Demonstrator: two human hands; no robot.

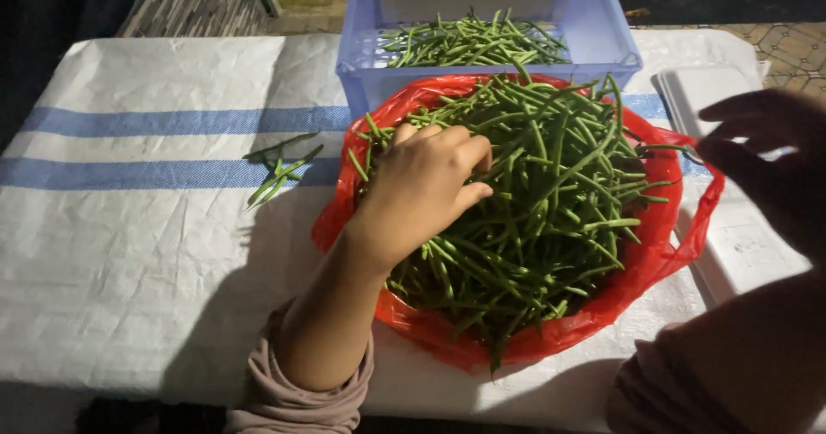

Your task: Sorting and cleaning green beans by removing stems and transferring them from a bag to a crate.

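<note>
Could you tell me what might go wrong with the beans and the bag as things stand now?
The heap of green beans stands above the rim of the red plastic bag, so the left hand digging into it could push some over the side. A few loose beans already lie on the striped cloth. The right hand is in shadow beside the white tray and might knock it.

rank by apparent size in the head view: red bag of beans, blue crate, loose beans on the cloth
1. red bag of beans
2. blue crate, though farther away and cut off, so unsure
3. loose beans on the cloth
</note>
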